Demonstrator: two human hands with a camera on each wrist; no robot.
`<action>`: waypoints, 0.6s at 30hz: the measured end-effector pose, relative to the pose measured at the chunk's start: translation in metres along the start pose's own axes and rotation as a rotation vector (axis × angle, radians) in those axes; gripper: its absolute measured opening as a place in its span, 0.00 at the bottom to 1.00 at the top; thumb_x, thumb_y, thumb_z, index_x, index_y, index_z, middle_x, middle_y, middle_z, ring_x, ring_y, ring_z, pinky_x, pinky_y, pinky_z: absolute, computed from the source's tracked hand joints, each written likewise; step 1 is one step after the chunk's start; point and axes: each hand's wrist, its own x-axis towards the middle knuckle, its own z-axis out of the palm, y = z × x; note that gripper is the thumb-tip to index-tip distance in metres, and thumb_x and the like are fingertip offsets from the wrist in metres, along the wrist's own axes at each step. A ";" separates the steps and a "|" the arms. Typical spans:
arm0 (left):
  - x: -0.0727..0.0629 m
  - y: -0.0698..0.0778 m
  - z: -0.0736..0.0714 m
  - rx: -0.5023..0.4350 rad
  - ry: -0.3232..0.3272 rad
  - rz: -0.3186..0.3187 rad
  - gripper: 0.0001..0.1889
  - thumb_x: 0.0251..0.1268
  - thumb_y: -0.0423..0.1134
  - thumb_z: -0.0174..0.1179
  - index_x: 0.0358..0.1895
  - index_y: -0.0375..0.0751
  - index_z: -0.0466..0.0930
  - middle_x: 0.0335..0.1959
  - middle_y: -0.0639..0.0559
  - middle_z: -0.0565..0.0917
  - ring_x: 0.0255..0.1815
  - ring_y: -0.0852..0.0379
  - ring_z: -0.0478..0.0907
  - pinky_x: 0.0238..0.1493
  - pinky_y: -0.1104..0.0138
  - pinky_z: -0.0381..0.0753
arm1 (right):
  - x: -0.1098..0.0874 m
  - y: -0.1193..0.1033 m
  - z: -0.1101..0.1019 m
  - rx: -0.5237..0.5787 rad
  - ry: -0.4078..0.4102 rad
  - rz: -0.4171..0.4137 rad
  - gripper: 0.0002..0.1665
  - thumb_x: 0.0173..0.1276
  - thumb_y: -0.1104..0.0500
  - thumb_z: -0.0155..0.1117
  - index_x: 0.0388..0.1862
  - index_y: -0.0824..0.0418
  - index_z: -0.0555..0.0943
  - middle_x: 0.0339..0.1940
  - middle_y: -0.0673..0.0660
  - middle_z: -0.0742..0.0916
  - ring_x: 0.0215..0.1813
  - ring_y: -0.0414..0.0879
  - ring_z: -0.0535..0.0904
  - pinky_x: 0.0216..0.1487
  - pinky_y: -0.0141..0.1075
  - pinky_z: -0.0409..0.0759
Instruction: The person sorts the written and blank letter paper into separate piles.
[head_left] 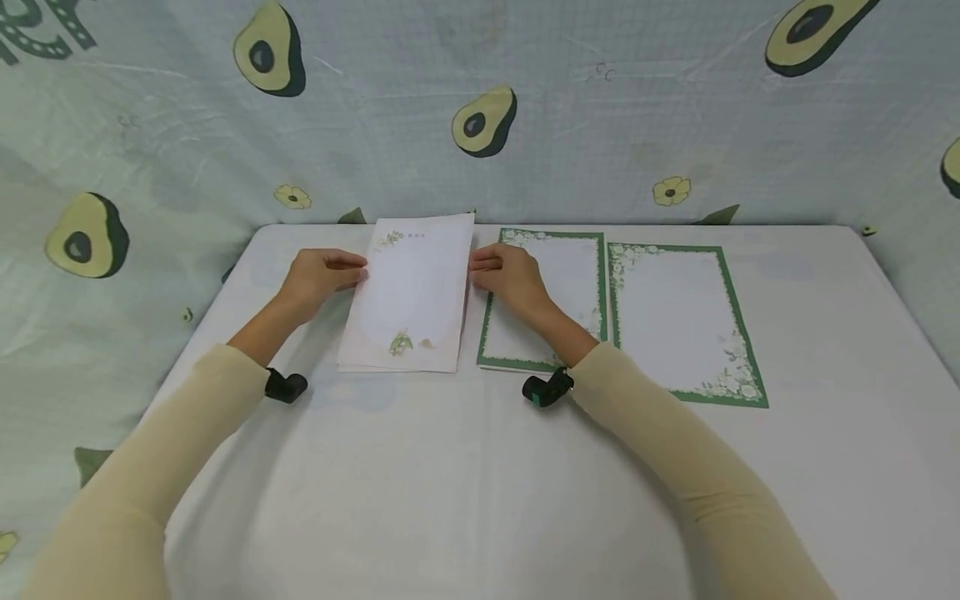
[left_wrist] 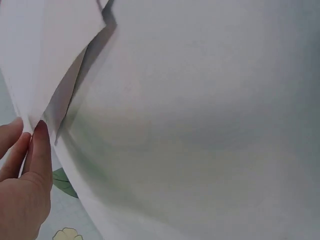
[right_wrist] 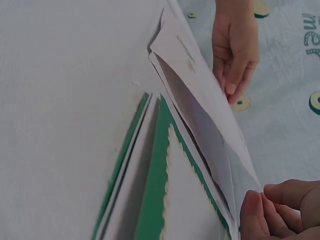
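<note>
A pale pink sheet of paper [head_left: 414, 287] with small floral prints is raised at its far end above more pink paper [head_left: 360, 368]. My left hand [head_left: 317, 282] pinches its left edge between thumb and fingers. At the right edge, my right hand [head_left: 516, 277] pinches the same sheet, its forearm crossing above a green-bordered sheet [head_left: 558, 275]. The right wrist view shows the lifted sheet [right_wrist: 200, 82] bowed, with a gap under it, and the thumb and fingertips of the right hand [right_wrist: 282, 212] at its corner.
Another green-bordered floral sheet [head_left: 671, 321] lies to the right of the first. A white cloth covers the table [head_left: 450, 483]. Behind it hangs a curtain [head_left: 577, 125] printed with avocados. Black wrist cameras [head_left: 286, 386] sit at both sleeve cuffs.
</note>
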 end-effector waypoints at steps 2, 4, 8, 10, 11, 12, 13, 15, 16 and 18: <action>-0.001 0.001 -0.002 0.035 -0.009 0.003 0.19 0.74 0.35 0.62 0.63 0.31 0.78 0.63 0.41 0.77 0.53 0.58 0.79 0.55 0.72 0.84 | 0.000 0.000 -0.006 -0.003 -0.013 0.000 0.17 0.73 0.63 0.65 0.59 0.64 0.81 0.52 0.58 0.88 0.53 0.47 0.85 0.53 0.34 0.86; -0.001 0.001 -0.004 0.062 -0.023 0.000 0.20 0.74 0.36 0.63 0.63 0.31 0.78 0.63 0.40 0.78 0.52 0.59 0.80 0.55 0.71 0.84 | -0.001 0.001 -0.009 -0.002 -0.031 0.013 0.18 0.74 0.63 0.65 0.60 0.64 0.81 0.53 0.58 0.88 0.53 0.48 0.85 0.53 0.34 0.86; -0.004 0.002 -0.004 0.095 -0.053 -0.007 0.21 0.74 0.38 0.63 0.63 0.30 0.77 0.61 0.36 0.80 0.48 0.62 0.83 0.57 0.68 0.84 | -0.004 0.003 -0.016 0.015 -0.053 0.004 0.18 0.74 0.64 0.65 0.60 0.65 0.80 0.54 0.59 0.87 0.52 0.50 0.86 0.52 0.34 0.87; -0.006 0.003 -0.001 0.151 -0.044 0.020 0.20 0.74 0.38 0.63 0.63 0.30 0.78 0.60 0.35 0.81 0.50 0.58 0.83 0.58 0.64 0.83 | -0.007 0.004 -0.020 0.012 -0.063 -0.016 0.18 0.74 0.64 0.64 0.61 0.66 0.80 0.55 0.60 0.87 0.53 0.51 0.86 0.53 0.36 0.87; -0.007 0.003 0.000 0.189 -0.034 0.042 0.19 0.74 0.38 0.63 0.62 0.30 0.79 0.59 0.34 0.82 0.51 0.55 0.83 0.57 0.62 0.83 | -0.009 0.005 -0.022 0.005 -0.070 -0.030 0.19 0.74 0.64 0.64 0.61 0.66 0.79 0.55 0.61 0.86 0.53 0.51 0.86 0.53 0.36 0.86; -0.008 0.004 0.002 0.228 -0.026 0.072 0.19 0.74 0.38 0.62 0.61 0.30 0.79 0.58 0.34 0.82 0.53 0.51 0.83 0.57 0.59 0.83 | -0.011 0.006 -0.026 -0.014 -0.077 -0.042 0.19 0.75 0.64 0.64 0.62 0.67 0.79 0.55 0.60 0.86 0.53 0.51 0.86 0.54 0.37 0.86; -0.010 0.005 0.004 0.274 -0.021 0.104 0.18 0.74 0.38 0.62 0.61 0.30 0.80 0.58 0.34 0.83 0.54 0.47 0.83 0.57 0.57 0.83 | -0.014 0.008 -0.029 -0.040 -0.082 -0.054 0.19 0.75 0.63 0.64 0.62 0.66 0.79 0.55 0.60 0.86 0.53 0.50 0.86 0.53 0.37 0.86; -0.012 0.008 0.009 0.357 -0.018 0.170 0.18 0.74 0.38 0.62 0.60 0.31 0.81 0.56 0.34 0.84 0.56 0.43 0.82 0.55 0.53 0.84 | -0.020 0.009 -0.038 -0.088 -0.094 -0.069 0.19 0.75 0.63 0.64 0.62 0.65 0.79 0.56 0.58 0.87 0.54 0.49 0.85 0.53 0.38 0.86; -0.014 0.010 0.013 0.382 -0.024 0.197 0.17 0.74 0.38 0.63 0.60 0.32 0.81 0.56 0.34 0.84 0.57 0.42 0.82 0.55 0.52 0.84 | -0.024 0.010 -0.042 -0.111 -0.097 -0.072 0.19 0.75 0.62 0.64 0.62 0.64 0.80 0.55 0.58 0.87 0.54 0.49 0.85 0.53 0.39 0.86; -0.017 0.015 0.021 0.398 -0.046 0.232 0.17 0.73 0.37 0.63 0.59 0.33 0.81 0.56 0.35 0.85 0.58 0.41 0.82 0.56 0.51 0.84 | -0.031 0.012 -0.052 -0.166 -0.106 -0.082 0.18 0.75 0.62 0.65 0.61 0.62 0.80 0.55 0.57 0.87 0.54 0.48 0.85 0.52 0.39 0.86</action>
